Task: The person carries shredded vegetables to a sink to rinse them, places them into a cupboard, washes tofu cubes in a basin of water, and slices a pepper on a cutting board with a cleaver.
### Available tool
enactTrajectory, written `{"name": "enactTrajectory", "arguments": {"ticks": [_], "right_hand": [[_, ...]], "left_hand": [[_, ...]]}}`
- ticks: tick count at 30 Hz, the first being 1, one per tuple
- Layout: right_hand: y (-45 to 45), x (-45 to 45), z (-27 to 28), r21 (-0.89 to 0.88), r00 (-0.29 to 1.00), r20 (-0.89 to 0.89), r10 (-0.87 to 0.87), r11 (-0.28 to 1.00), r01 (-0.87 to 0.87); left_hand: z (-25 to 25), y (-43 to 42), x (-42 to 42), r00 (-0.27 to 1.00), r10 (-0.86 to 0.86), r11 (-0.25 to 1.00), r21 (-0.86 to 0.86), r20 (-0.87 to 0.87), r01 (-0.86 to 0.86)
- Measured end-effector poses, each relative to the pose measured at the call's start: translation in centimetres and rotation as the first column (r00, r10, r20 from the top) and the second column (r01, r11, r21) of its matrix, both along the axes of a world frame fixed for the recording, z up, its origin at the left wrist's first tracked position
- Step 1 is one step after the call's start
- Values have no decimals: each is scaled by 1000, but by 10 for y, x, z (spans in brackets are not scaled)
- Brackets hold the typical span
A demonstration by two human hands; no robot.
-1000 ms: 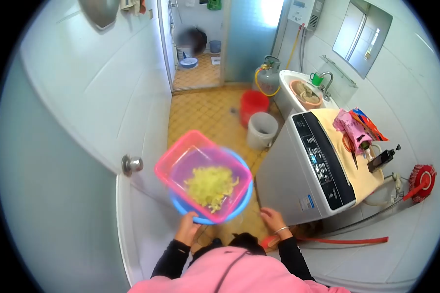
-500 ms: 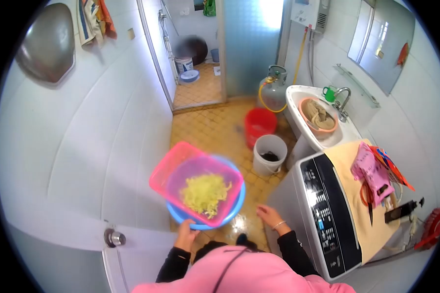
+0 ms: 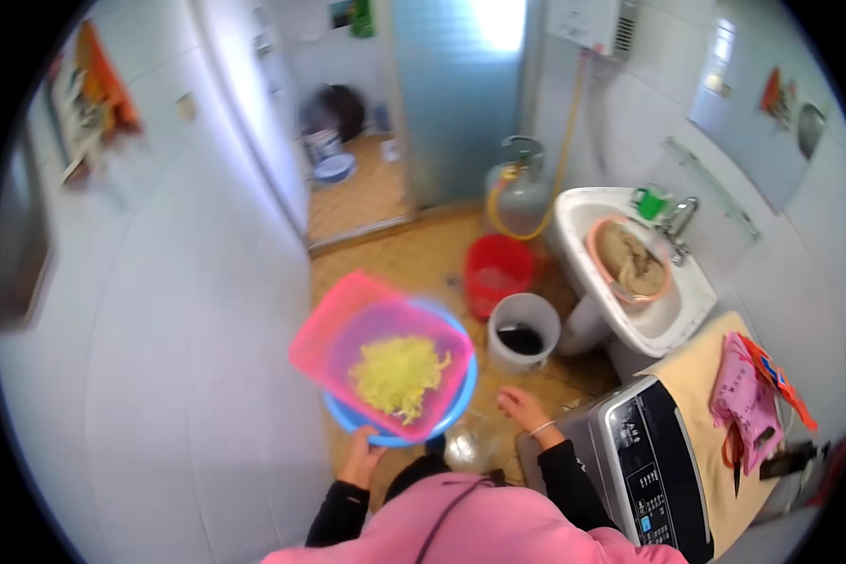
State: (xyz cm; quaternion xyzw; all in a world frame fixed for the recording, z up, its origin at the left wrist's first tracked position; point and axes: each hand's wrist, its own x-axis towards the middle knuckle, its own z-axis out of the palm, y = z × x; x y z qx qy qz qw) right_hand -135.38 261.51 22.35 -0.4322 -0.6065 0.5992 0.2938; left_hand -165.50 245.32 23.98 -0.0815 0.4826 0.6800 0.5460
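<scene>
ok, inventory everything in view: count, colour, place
basin: 1, blue, low centre
basket: 1, pink, over basin
shreds: 1 pile, yellow, in basket
bucket: 1, red, centre
pail: 1, whitish, beside bucket
cylinder: 1, grey, behind bucket
sink: 1, white, right
tub: 1, orange, in sink
mug: 1, green, on sink
tap: 1, silver, on sink
washer: 1, grey and black, lower right
cloth: 1, cream, on washer
packet: 1, pink, on cloth
mirror: 1, silvery, upper right
heater: 1, white, upper right
panel: 1, frosted blue, top centre
rags: count unclear, mainly orange, upper left
top: 1, pink, bottom centre
left hand: 1, black sleeve, on basin rim
right hand: 1, black sleeve, by washer
</scene>
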Motion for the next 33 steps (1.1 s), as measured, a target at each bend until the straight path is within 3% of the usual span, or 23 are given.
{"name": "enactTrajectory", "arguments": {"ticks": [5, 7, 10, 11, 14, 18, 22, 24, 28, 31, 33], "right_hand": [[63, 0, 59, 26, 951, -56, -305, 952, 306], [85, 7, 94, 96, 876, -75, -477, 870, 483], [133, 46, 94, 19, 717, -221, -661, 733, 680], [147, 64, 106, 41, 684, -159, -712, 687, 725], [196, 120, 103, 81, 524, -225, -821, 520, 850], [266, 196, 98, 127, 423, -230, -876, 404, 906], [349, 284, 68, 240, 332, -108, -937, 300, 923], [383, 318, 41, 524, 165, 94, -982, 190, 831], [435, 353, 60, 635, 91, 258, -962, 240, 734], [465, 361, 64, 625, -2, 411, -912, 281, 728], [479, 362, 71, 578, 3, 502, -865, 338, 743]], "left_hand": [[37, 119, -33, 966, -258, 964, 78, 24, 256], [56, 164, -28, 949, -316, 947, 59, 1, 316], [70, 232, -11, 919, -394, 917, 53, -23, 395], [77, 256, 1, 896, -444, 892, 80, -29, 445], [77, 316, 34, 848, -529, 844, 91, -23, 529], [101, 382, 86, 791, -599, 790, 72, -123, 609], [106, 445, 117, 747, -663, 727, 199, -41, 657], [135, 462, 138, 787, -612, 782, 88, -81, 617], [154, 504, 170, 779, -627, 775, 95, -16, 625], [152, 516, 186, 777, -626, 778, 15, -70, 628], [148, 525, 189, 748, -663, 747, 30, -36, 664]]}}
